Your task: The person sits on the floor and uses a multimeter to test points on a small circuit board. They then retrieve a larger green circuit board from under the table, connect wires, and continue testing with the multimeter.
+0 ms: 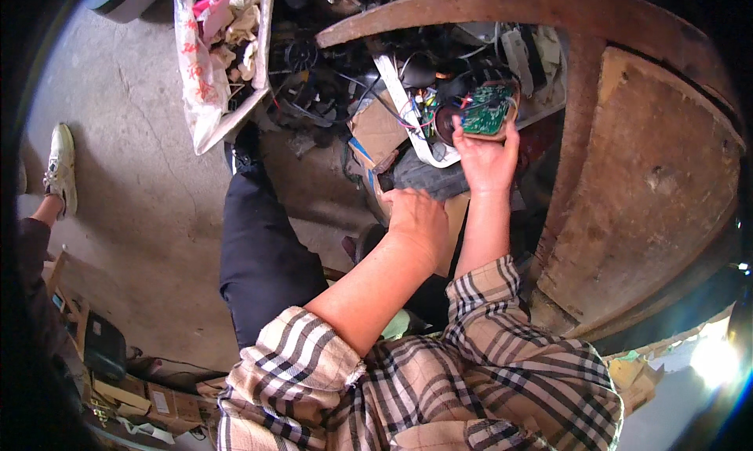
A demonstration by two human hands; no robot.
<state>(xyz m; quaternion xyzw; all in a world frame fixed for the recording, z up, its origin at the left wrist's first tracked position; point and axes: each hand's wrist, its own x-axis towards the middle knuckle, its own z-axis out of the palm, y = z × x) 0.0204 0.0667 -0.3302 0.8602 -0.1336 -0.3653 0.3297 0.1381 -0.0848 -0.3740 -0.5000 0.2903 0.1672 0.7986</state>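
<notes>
The person's right hand [488, 157] grips a green circuit board [485, 112] in a tan casing from its near edge, fingers and thumb around it, component side not clearly readable. The board sits over a heap of cables and dark parts [302, 55], just beside a bent white strip [404, 106]. The left hand [417, 216] is curled near a dark grey bundle [427, 171], back of the hand upward; its fingertips are mostly hidden, so whether it holds anything cannot be told. A piece of cardboard [380, 129] lies beyond it. To the right stands a worn brown wooden panel [639, 188]; at the upper left, an open white sack [196, 90] contains crumpled scraps [241, 23]. Another person's pale shoe [61, 169] rests on the concrete floor [141, 176].
</notes>
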